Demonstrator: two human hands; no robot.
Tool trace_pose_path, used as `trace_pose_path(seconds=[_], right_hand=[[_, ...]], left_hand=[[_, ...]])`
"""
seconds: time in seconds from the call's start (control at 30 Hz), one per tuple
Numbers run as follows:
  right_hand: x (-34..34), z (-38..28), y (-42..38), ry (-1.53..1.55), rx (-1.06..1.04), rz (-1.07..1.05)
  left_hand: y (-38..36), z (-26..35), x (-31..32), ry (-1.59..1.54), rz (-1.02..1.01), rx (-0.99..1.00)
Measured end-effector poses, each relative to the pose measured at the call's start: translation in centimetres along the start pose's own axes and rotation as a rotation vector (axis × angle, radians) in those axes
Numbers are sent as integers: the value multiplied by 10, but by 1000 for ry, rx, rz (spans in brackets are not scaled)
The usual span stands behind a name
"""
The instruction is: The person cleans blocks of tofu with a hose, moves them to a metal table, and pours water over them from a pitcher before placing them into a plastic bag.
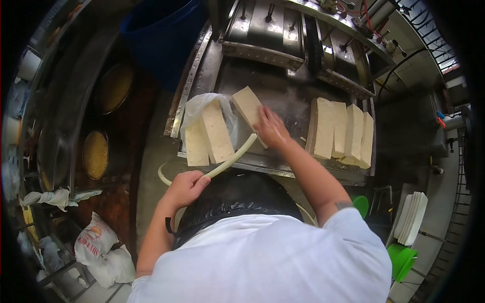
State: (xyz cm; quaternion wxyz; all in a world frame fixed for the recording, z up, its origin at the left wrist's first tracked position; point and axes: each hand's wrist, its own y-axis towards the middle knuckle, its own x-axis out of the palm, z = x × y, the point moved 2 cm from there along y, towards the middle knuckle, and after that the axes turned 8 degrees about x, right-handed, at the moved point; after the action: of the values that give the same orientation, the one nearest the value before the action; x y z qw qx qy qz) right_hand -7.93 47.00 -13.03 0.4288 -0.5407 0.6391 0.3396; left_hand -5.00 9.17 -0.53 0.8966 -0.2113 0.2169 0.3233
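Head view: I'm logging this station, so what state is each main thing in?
Left hand: closed around the hose
Hose: curved; water flow unclear
Right hand: open, on the lone pale block
Lone pale block: lying aslant
Plastic bag: crumpled, against two blocks
Right-side blocks: unwrapped, side by side
Metal table: wet-looking

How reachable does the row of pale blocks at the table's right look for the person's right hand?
Probably yes: the right hand is on a single block, and no large object stands on the metal table between it and the row.
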Motion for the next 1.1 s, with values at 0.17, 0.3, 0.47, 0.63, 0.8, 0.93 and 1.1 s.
trace_pose_path(seconds=[0.17, 0.3, 0.47, 0.63, 0.8, 0.93, 1.1], right_hand=[[-3, 42, -123, 109, 217, 138], [12, 54, -144, 689, 662, 70], [-12, 8, -103, 918, 808, -122], [22, 31, -102, 680, 573, 8], [-29, -23, -135, 469, 263, -524], [-38, -32, -100, 217, 276, -308], [-23, -39, -34, -228, 262, 222]], left_hand=[[1, 1, 4, -7, -59, -41], [15, 3, 7, -17, -127, -14], [29, 20, 6, 19, -219, 29], [30, 28, 5, 26, -241, 28], [22, 16, 4, 43, -187, 27], [13, 12, 1, 32, -128, 1], [11, 16, 3, 16, -131, 71]])
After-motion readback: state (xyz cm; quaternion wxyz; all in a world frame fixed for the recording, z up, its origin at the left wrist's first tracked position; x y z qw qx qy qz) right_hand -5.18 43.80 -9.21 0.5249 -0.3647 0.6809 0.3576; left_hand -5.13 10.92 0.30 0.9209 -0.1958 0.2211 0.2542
